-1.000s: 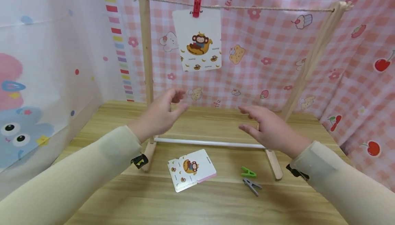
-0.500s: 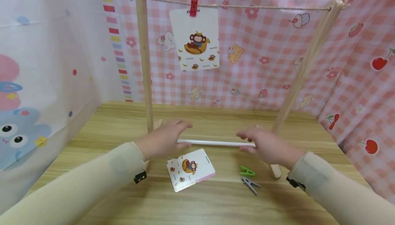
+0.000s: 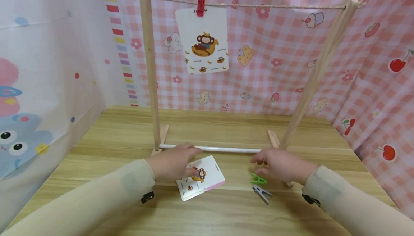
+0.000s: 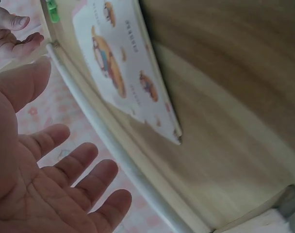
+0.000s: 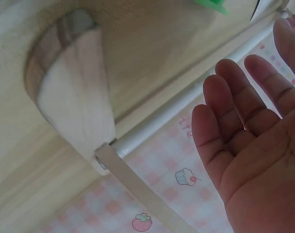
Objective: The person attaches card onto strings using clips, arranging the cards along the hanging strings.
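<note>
Left hand [image 3: 173,162] by cards [image 3: 208,178], right hand [image 3: 280,164] by green clip [image 3: 258,180], all fingers loose, gripping nothing; cards well off worktop [image 3: 226,216] back edge, roughly mid-width, green clip nearer right edge.

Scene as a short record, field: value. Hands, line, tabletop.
Left hand: fingers relaxed, holding nothing; overlaps the card stack in the head view
Right hand: fingers relaxed, holding nothing; nearest the green clip
Line: thin twisted beige rope strung between two upright wooden posts
Hanging: white rectangular monkey-print card, top edge held by a long red clip
On wood-grain tabletop: stack of white monkey-print cards, pink edge showing; bright green clip; grey clip
Frame base: slim white rod
</note>
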